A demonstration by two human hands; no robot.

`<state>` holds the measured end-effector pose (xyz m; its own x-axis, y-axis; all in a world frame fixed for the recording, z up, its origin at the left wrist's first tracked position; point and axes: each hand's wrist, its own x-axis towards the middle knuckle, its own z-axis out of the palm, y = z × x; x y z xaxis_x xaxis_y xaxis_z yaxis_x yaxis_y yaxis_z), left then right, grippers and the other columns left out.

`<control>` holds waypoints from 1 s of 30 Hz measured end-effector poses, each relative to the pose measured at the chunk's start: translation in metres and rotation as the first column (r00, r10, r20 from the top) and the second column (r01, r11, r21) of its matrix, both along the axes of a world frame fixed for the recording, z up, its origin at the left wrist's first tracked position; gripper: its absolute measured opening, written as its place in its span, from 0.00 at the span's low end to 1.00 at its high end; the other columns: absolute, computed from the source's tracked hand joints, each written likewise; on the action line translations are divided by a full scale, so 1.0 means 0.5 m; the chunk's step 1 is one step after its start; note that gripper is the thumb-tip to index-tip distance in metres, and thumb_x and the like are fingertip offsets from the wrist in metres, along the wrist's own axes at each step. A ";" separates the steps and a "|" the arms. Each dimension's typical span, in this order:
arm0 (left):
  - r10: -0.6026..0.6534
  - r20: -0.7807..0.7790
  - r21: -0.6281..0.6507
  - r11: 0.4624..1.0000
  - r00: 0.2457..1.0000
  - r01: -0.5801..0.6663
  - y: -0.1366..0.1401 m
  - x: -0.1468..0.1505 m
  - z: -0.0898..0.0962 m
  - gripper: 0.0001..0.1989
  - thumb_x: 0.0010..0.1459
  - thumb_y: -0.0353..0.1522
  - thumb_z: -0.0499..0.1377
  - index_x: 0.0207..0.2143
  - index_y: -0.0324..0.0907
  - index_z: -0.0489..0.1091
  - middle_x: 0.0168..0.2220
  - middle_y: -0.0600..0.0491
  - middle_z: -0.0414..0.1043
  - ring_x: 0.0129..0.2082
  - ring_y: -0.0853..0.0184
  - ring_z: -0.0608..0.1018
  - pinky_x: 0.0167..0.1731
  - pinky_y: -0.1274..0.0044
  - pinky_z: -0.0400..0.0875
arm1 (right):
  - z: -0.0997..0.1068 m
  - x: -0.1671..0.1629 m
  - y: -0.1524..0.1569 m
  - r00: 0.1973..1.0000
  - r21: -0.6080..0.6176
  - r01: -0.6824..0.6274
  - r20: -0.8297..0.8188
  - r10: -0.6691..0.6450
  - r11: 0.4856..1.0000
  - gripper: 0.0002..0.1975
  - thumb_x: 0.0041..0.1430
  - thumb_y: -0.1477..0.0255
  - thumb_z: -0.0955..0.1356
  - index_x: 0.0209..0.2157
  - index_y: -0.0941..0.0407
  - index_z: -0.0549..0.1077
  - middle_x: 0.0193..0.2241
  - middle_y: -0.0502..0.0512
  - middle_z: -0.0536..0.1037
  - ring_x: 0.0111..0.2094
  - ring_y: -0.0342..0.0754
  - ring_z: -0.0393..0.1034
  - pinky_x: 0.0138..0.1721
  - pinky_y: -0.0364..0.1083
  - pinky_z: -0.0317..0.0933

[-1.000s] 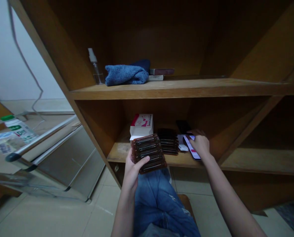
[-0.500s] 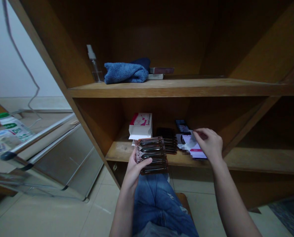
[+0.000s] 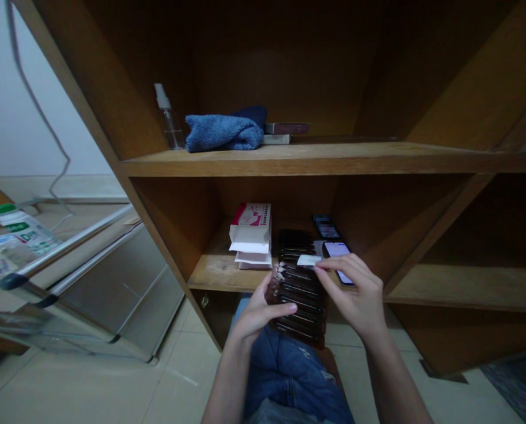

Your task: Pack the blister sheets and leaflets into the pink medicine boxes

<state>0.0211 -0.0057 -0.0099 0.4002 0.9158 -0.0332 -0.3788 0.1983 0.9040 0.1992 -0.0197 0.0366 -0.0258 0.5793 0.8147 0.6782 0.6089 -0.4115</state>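
Note:
My left hand (image 3: 261,312) grips a strip of dark brown plastic ampoules (image 3: 301,306) by its left side, thumb across the top. The strip is tilted in front of the shelf edge, above my lap. Between the thumb and fingertips of my right hand (image 3: 355,291) is a small white slip (image 3: 308,260), over the upper edge of the strip. Whether the slip touches the strip I cannot tell. Behind it, more dark ampoules (image 3: 294,240) lie on the lower shelf. A phone with a lit screen (image 3: 336,249) lies partly hidden behind my right hand.
An opened white and pink carton (image 3: 252,219) stands at the left of the lower shelf (image 3: 214,272). A second dark device (image 3: 326,227) lies farther back. The upper shelf bears a blue towel (image 3: 222,133), a spray bottle (image 3: 169,121) and flat boxes (image 3: 287,128). At left stands a metal-framed cart (image 3: 95,253).
My right hand has brought the white slip leftward from over the phone to the ampoule strip. My left hand has moved right and slightly down with the strip.

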 end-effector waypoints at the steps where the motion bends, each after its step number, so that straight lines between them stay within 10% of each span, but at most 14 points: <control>1: 0.013 -0.003 -0.002 1.000 1.000 -0.013 0.001 0.001 0.000 0.34 0.35 0.27 0.69 0.48 0.42 0.67 0.44 0.49 0.73 0.46 0.60 0.73 0.50 0.68 0.63 | -0.003 -0.003 -0.002 1.000 -0.006 -0.027 -0.003 0.027 1.000 0.03 0.55 0.75 0.67 0.30 0.53 0.72 0.27 0.51 0.75 0.32 0.48 0.69 0.34 0.48 0.62; 30: 0.176 0.062 -0.094 0.981 0.982 -0.170 0.020 -0.007 -0.025 0.27 0.45 0.40 0.65 0.48 0.41 0.69 0.49 0.46 0.72 0.52 0.57 0.70 0.50 0.71 0.62 | -0.051 -0.032 -0.007 0.947 -0.067 -0.263 0.174 0.271 0.963 0.03 0.56 0.76 0.66 0.32 0.53 0.72 0.37 0.54 0.76 0.42 0.50 0.69 0.43 0.53 0.60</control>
<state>0.0178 0.0042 -0.0224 0.2398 0.9662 -0.0946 -0.4755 0.2018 0.8562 0.1833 -0.0234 0.0110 -0.3278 0.5646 0.7574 0.5584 0.7625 -0.3268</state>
